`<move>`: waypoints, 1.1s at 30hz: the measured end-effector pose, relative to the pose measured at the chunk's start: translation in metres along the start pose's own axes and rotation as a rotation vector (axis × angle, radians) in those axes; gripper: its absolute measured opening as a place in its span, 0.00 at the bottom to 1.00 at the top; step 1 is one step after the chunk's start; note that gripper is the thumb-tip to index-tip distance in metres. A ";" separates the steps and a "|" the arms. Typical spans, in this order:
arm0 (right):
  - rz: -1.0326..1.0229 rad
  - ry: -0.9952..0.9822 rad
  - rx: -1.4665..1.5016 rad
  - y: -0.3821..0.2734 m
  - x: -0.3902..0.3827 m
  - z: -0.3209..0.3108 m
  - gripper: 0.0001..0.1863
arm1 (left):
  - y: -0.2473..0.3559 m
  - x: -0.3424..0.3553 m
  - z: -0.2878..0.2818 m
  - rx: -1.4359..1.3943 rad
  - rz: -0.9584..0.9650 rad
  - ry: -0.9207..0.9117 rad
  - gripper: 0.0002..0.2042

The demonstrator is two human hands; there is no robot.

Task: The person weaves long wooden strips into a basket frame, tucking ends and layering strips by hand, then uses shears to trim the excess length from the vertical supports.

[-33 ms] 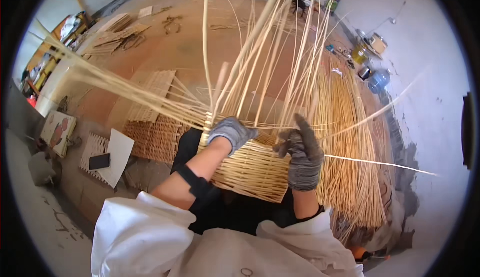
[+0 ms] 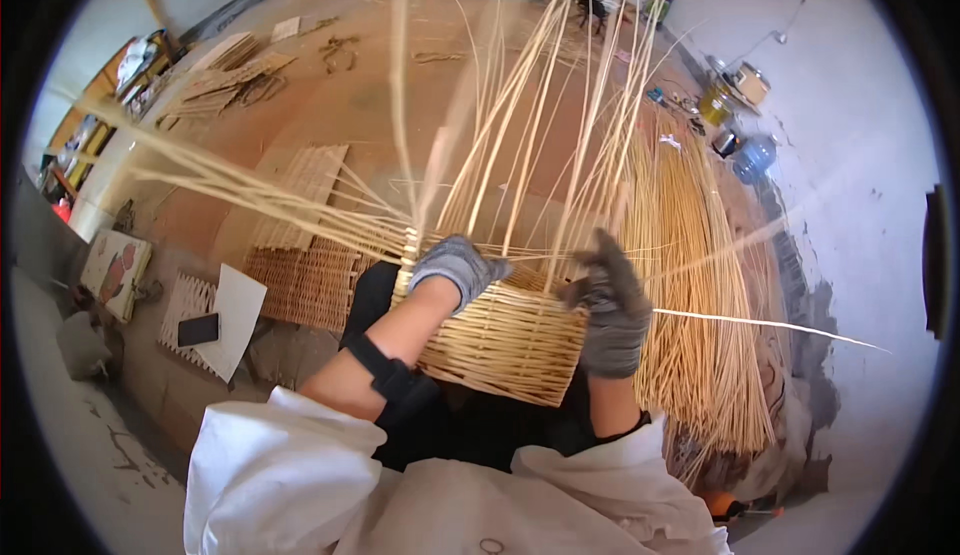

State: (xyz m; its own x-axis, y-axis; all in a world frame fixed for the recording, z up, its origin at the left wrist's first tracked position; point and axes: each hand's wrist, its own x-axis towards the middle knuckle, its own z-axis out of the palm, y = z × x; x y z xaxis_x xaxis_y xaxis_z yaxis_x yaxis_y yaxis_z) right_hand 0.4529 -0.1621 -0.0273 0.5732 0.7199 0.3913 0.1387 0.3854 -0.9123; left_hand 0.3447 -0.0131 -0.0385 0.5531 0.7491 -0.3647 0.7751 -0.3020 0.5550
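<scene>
A pale woven basket panel (image 2: 490,345) rests over my lap, long loose reeds (image 2: 540,125) fanning up and out from its top. My left hand (image 2: 455,270), in a grey knit glove, is closed on the panel's top edge near its left corner. My right hand (image 2: 610,305), in a darker glove, is at the panel's right end among the reeds, its index finger raised and thumb apart; motion blurs it, and I make out nothing held in it. A thin white reed (image 2: 760,325) sticks out rightward from behind that hand.
A long heap of loose reeds (image 2: 690,355) lies at my right beside the wall. Woven panels (image 2: 300,275), a board with a phone (image 2: 198,329) and a picture board (image 2: 115,270) lie at left. Containers, including a blue water jug (image 2: 755,160), stand at the back right.
Both hands and the panel have shifted very slightly. The long reeds above and the curved one at the right are more blurred now, swaying.
</scene>
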 end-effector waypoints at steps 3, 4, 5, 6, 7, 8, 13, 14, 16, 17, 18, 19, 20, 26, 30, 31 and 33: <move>0.161 0.323 -0.112 0.028 0.025 -0.084 0.21 | 0.004 0.000 0.049 0.482 0.606 0.711 0.38; 0.298 0.180 -0.230 0.039 0.025 -0.102 0.23 | 0.013 -0.015 0.054 0.489 0.603 0.707 0.38; 0.115 0.016 -0.438 0.027 0.031 -0.087 0.23 | 0.025 -0.036 0.053 0.492 0.550 0.387 0.37; -0.085 -0.140 -0.659 0.008 0.049 -0.070 0.23 | 0.041 -0.049 0.052 0.471 0.508 0.074 0.37; -0.349 -0.177 -0.940 0.011 0.080 -0.049 0.23 | 0.048 -0.051 0.052 0.477 0.508 0.070 0.37; -0.606 -0.209 -1.254 0.014 0.100 -0.046 0.25 | 0.058 -0.048 0.058 0.417 0.427 0.044 0.37; 0.263 0.687 -0.041 0.013 0.065 -0.068 0.25 | 0.051 -0.048 0.068 0.287 0.334 0.087 0.34; 0.513 0.356 0.165 0.061 0.032 -0.167 0.21 | 0.046 -0.049 0.064 0.285 0.319 0.109 0.34; 0.350 0.585 -0.129 0.097 -0.028 -0.208 0.13 | 0.048 -0.048 0.079 0.133 0.505 0.201 0.33; 0.500 0.610 -0.364 0.057 -0.022 -0.164 0.13 | 0.036 -0.044 0.081 0.136 0.493 0.267 0.30; 0.620 0.627 -0.621 -0.006 -0.010 -0.120 0.13 | 0.024 -0.036 0.090 0.089 0.580 0.435 0.25; 0.609 0.615 -0.619 -0.024 -0.007 -0.098 0.13 | 0.008 -0.045 0.086 -0.089 0.714 0.599 0.25; 0.168 0.539 -0.800 -0.038 -0.007 -0.077 0.14 | -0.009 -0.056 0.081 -0.285 0.855 0.759 0.25; -0.423 -0.383 -0.946 0.002 -0.013 0.136 0.18 | -0.092 -0.044 0.047 -1.031 0.262 0.521 0.25; -0.260 -0.366 -1.149 -0.004 -0.012 0.208 0.16 | -0.095 -0.035 0.049 -1.188 0.277 0.422 0.22; -0.188 -0.465 -1.143 -0.006 -0.012 0.208 0.15 | -0.095 -0.037 0.048 -1.210 0.286 0.415 0.22; -0.120 -0.630 -1.100 -0.017 -0.008 0.202 0.17 | -0.090 -0.037 0.046 -1.148 0.258 0.483 0.21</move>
State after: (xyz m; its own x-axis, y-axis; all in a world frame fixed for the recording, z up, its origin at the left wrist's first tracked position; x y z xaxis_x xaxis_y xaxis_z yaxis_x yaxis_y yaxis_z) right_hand 0.2827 -0.0579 0.0101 0.0716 0.9787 0.1922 0.9298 0.0042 -0.3680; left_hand 0.2685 -0.0409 -0.1096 0.2930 0.9558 0.0246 -0.1808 0.0301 0.9831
